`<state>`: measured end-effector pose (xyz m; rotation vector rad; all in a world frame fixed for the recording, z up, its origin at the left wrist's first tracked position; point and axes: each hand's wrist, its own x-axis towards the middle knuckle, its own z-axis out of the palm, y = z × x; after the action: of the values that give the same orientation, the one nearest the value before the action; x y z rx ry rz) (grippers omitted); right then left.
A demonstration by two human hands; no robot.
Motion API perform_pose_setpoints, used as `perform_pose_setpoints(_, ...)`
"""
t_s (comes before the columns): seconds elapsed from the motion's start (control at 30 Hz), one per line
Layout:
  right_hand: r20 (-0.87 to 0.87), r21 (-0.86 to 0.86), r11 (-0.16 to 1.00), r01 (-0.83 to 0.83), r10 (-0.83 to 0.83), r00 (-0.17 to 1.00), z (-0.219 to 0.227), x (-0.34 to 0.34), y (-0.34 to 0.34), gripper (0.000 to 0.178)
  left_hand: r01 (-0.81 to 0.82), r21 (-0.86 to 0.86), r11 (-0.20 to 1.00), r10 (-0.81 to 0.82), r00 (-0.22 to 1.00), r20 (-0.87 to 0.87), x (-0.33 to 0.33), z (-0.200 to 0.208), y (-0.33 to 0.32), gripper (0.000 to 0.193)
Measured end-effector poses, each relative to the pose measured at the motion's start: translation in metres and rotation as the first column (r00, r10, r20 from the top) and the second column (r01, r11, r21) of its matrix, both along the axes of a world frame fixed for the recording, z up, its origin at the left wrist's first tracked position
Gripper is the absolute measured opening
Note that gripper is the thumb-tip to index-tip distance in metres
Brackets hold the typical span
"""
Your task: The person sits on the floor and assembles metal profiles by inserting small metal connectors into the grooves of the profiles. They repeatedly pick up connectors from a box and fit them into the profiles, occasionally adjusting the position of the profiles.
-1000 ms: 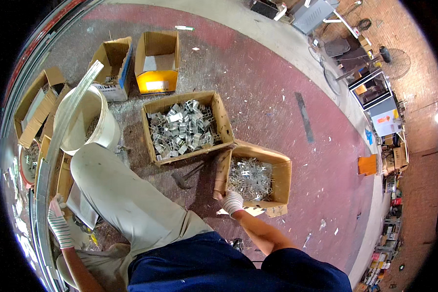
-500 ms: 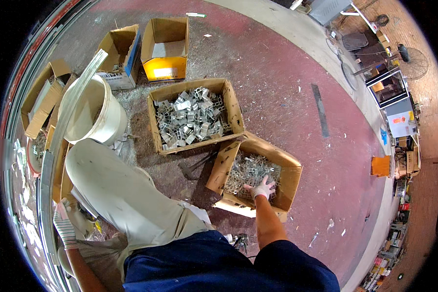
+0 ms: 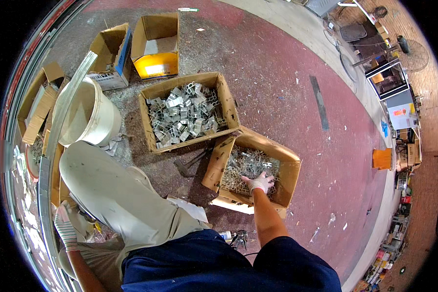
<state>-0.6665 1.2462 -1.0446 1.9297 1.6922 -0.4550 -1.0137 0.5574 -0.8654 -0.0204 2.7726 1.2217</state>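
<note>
My right hand (image 3: 261,182), in a pale glove, reaches into a cardboard box (image 3: 289,182) at right of centre. Its fingers are spread over a heap of small thin metal clips (image 3: 238,168) and touch the top of the pile; no piece shows in its grasp. At the lower left, my left hand (image 3: 65,228), in a striped glove, lies beside a long metal bar (image 3: 45,180), with its fingers stretched out. Whether it presses on the bar I cannot tell. Another cardboard box (image 3: 148,100), full of chunkier cut aluminium profile pieces (image 3: 185,112), stands just beyond.
A white bucket (image 3: 109,121) stands left, with a long metal strip (image 3: 75,87) leaning across it. Behind are a yellow-fronted box (image 3: 155,65), a blue-sided box (image 3: 114,78) and a cardboard box (image 3: 36,121). A hammer-like tool (image 3: 185,168) lies between the filled boxes. A floor fan (image 3: 411,58) stands far right.
The view has shifted slightly, so the boxes and bucket sit a little further left and higher. My right hand stays over the clips with its fingers spread; my left hand remains beside the bar.
</note>
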Motion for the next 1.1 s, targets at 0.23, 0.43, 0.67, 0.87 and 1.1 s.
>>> perform_pose_setpoints(0.23, 0.015, -0.005, 1.000, -0.026, 0.026, 1.000, -0.014, 0.013, 0.013, 0.103, -0.010, 0.007, 1.000, 0.010, 1.000, -0.028, 0.006, 0.012, 0.015, 0.043)
perform_pose_setpoints(0.43, 0.113, 0.060, 0.993, 0.099, -0.105, 0.988, -0.016, -0.017, 0.000, 0.106, -0.037, -0.009, 0.999, 0.037, 0.999, -0.033, 0.016, 0.009, 0.012, 0.040)
perform_pose_setpoints(0.67, 0.044, 0.075, 0.997, 0.033, -0.036, 0.998, -0.026, -0.002, 0.004, 0.097, -0.041, -0.011, 0.999, 0.040, 0.998, -0.045, 0.017, 0.030, 0.029, 0.038)
perform_pose_setpoints(0.87, -0.105, 0.215, 0.977, 0.006, 0.017, 0.994, -0.003, 0.015, -0.015, 0.079, 0.059, -0.124, 0.991, -0.066, 0.997, -0.050, 0.009, 0.051, 0.031, 0.042)
perform_pose_setpoints(1.1, -0.686, -0.023, 0.979, 0.203, -0.163, 0.709, -0.011, 0.103, 0.047, 0.041, 0.097, -0.084, 0.992, -0.105, 0.989, -0.107, 0.000, 0.066, 0.064, 0.042)
